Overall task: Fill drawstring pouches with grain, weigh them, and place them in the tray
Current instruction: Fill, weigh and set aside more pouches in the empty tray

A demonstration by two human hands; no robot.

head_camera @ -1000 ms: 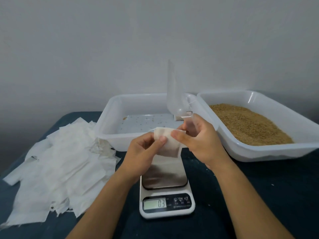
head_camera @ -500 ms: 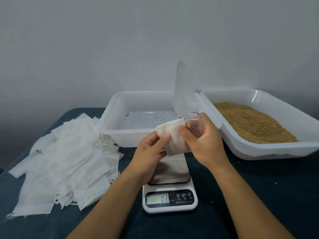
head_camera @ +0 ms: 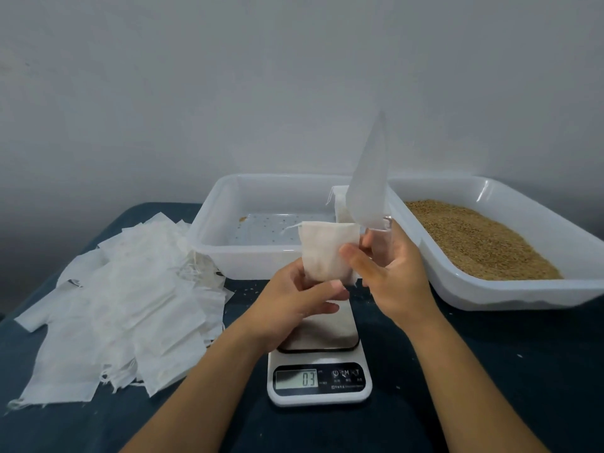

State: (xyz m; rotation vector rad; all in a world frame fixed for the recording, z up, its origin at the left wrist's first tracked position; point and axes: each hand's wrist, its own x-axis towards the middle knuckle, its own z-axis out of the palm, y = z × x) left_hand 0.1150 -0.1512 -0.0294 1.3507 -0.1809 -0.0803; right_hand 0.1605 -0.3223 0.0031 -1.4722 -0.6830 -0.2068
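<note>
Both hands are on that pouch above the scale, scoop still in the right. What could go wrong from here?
1. The right hand holds the scoop while pinching the pouch; either could slip.
2. If the pouch mouth is not held open, grain may spill onto the scale, where loose grains already dot the cloth.
3. The display reads 03 unloaded, so weights may be off.

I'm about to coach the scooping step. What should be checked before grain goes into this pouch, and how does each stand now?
1. Pouch held: ok, left hand pinches its lower edge.
2. Pouch mouth open: cannot tell.
3. Scoop in right hand: ok, held upright, looks empty.
4. Grain tray has grain: ok.
5. Scale zeroed: not ok, display reads 03.
6. Scale platform free: ok.
</note>
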